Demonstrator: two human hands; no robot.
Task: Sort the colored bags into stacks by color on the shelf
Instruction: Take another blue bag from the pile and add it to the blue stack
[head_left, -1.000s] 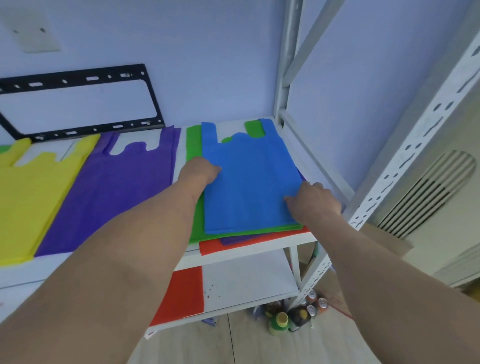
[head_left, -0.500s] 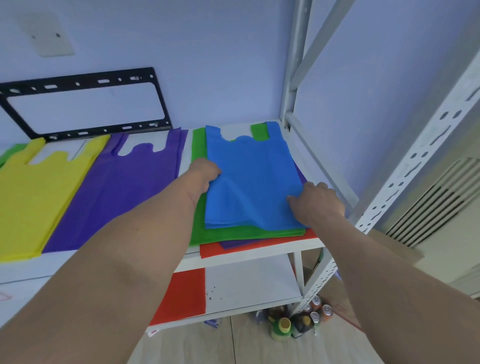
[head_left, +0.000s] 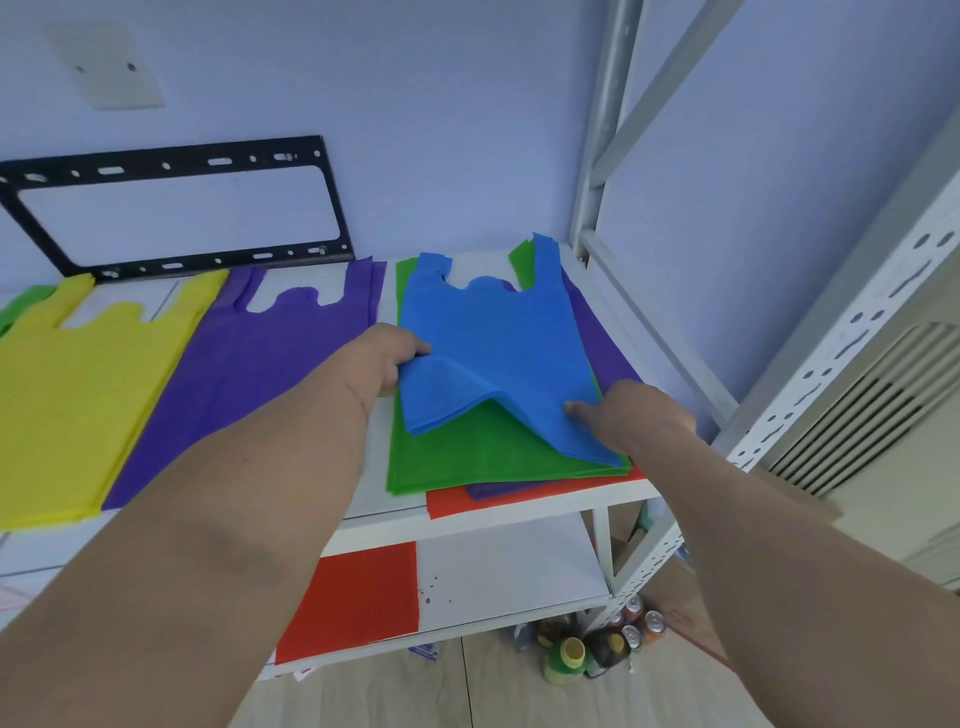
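A blue bag (head_left: 493, 343) tops a mixed pile at the right end of the white shelf (head_left: 498, 512). My left hand (head_left: 387, 358) grips its left edge and lifts the near part off the green bag (head_left: 488, 452) beneath. My right hand (head_left: 631, 415) holds the blue bag's near right corner, fingers under the fabric. Purple and red bags (head_left: 519, 493) poke out under the green one. A purple stack (head_left: 249, 374) and a yellow stack (head_left: 78, 395) lie to the left.
A black metal bracket (head_left: 176, 208) leans against the wall behind the stacks. A red bag (head_left: 358, 597) lies on the lower shelf. Bottles and cans (head_left: 597, 644) stand on the floor by the shelf's perforated grey upright (head_left: 831, 332).
The blue bag's near edge has risen off the green bag and folded upward, exposing more green. My left hand slid under its left edge; my right hand holds the near corner.
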